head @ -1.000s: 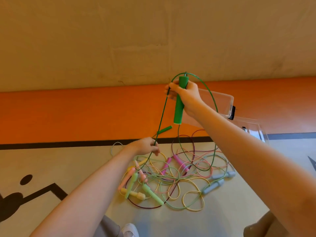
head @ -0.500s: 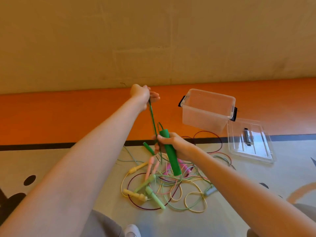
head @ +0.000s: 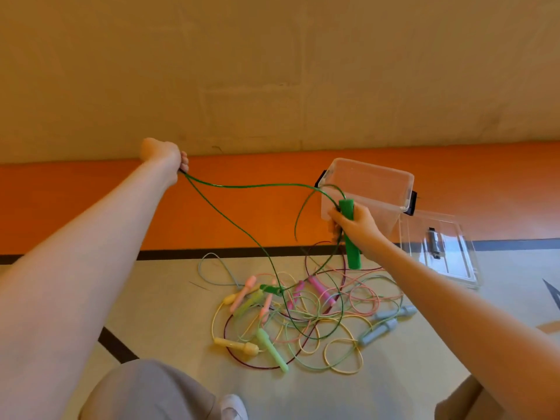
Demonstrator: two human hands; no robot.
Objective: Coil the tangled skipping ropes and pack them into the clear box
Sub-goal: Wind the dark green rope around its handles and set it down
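My right hand [head: 353,227] grips a dark green skipping-rope handle [head: 351,237], held upright in front of the clear box [head: 368,189]. My left hand [head: 165,157] is raised far to the left and pinches the dark green cord [head: 242,187], which stretches between both hands. One strand drops from my left hand to the second green handle [head: 270,288] in the tangled pile of ropes [head: 303,316] on the floor. The pile holds pink, yellow, light green and grey-blue handles with looped cords. The box stands open with nothing inside.
The box's clear lid [head: 441,250] lies flat on the floor right of the box. A wall with an orange band [head: 91,201] runs behind everything. My knees [head: 145,389] and a white shoe [head: 231,407] sit at the bottom edge.
My left hand has swung out left and up, drawing the green cord taut. My right hand has risen to the right with the handle, now in front of the box.
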